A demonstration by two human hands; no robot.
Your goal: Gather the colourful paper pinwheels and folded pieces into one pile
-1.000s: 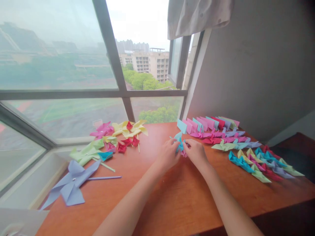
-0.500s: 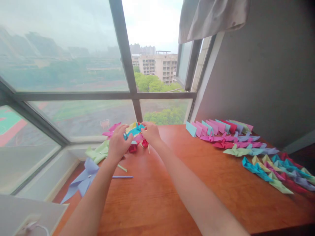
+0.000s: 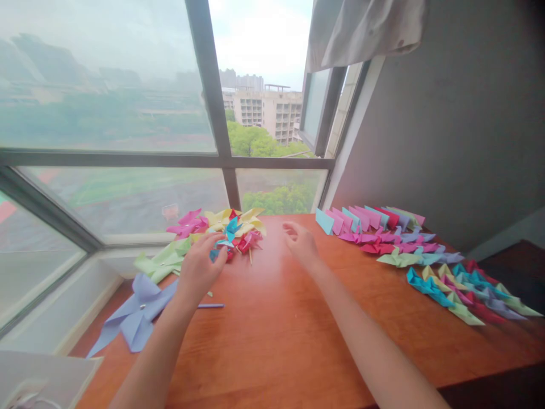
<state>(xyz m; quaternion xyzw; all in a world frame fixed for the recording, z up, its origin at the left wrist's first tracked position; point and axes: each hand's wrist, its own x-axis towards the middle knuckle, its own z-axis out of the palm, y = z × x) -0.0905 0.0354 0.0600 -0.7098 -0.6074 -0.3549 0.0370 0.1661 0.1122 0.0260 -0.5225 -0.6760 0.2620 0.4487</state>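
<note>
My left hand (image 3: pixel 202 261) is at the near side of a pile of paper pinwheels, its thumb and fingers apart. Bits of blue paper show just beyond its fingertips; whether they touch is unclear. A small blue pinwheel (image 3: pixel 232 228) rests on top of the pile, among yellow pinwheels (image 3: pixel 250 221) and a red pinwheel (image 3: pixel 249 242). Over bare table to the right of the pile, my right hand (image 3: pixel 301 245) hovers with loosely curled fingers and nothing visible in them. Part of the pile is hidden behind my left hand.
A large lilac pinwheel (image 3: pixel 142 312), a light green one (image 3: pixel 164 260) and a magenta one (image 3: pixel 187 223) lie along the left side. Rows of folded paper cranes (image 3: pixel 430 287) and folded cards (image 3: pixel 366 218) stand at the right of the wooden table (image 3: pixel 272 341). Windows rise behind.
My right hand has moved right, away from the pile and the blue pinwheel. My left hand stays beside the pile. The view has shifted slightly.
</note>
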